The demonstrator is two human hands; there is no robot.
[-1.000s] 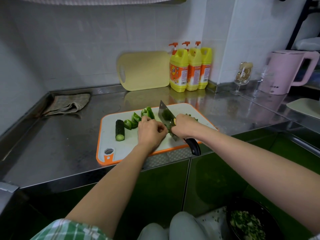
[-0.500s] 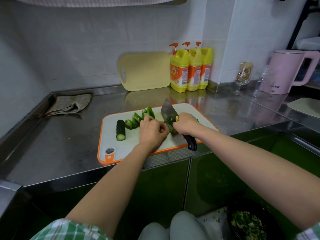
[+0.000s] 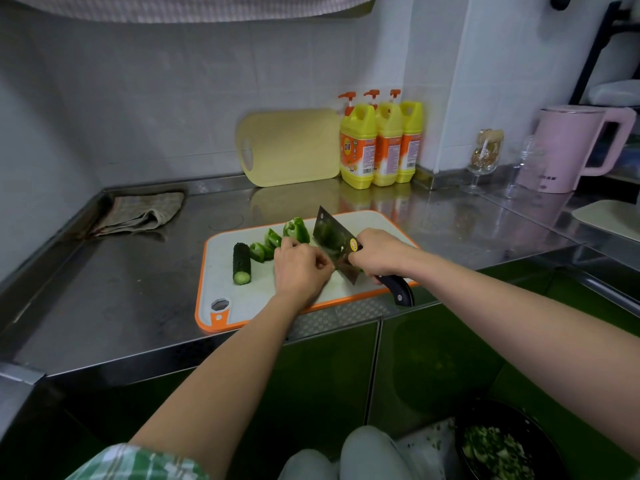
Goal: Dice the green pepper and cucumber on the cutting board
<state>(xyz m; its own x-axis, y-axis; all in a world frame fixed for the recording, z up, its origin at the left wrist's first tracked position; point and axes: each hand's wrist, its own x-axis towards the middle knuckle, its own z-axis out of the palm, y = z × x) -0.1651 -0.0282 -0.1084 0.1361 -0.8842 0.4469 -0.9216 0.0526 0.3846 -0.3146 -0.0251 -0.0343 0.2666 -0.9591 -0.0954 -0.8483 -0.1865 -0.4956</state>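
Observation:
A white cutting board with an orange rim [image 3: 221,271] lies at the counter's front edge. On it rests a dark cucumber piece [image 3: 241,262] at the left, with several green pepper pieces [image 3: 277,239] behind my hands. My right hand [image 3: 379,252] grips the black handle of a cleaver [image 3: 332,241], its blade angled down onto the board. My left hand [image 3: 301,270] sits curled just left of the blade, fingertips pressed down on something that the hand hides.
A yellow board [image 3: 294,147] and three yellow detergent bottles [image 3: 379,142] stand against the back wall. A folded cloth [image 3: 138,213] lies at the back left. A pink kettle [image 3: 575,147] and glasses [image 3: 485,155] stand at the right. A dark bowl of chopped greens [image 3: 498,445] sits low right.
The cleaver rose slightly and came back down near my left hand's fingertips. Both hands stayed in about the same spot on the board.

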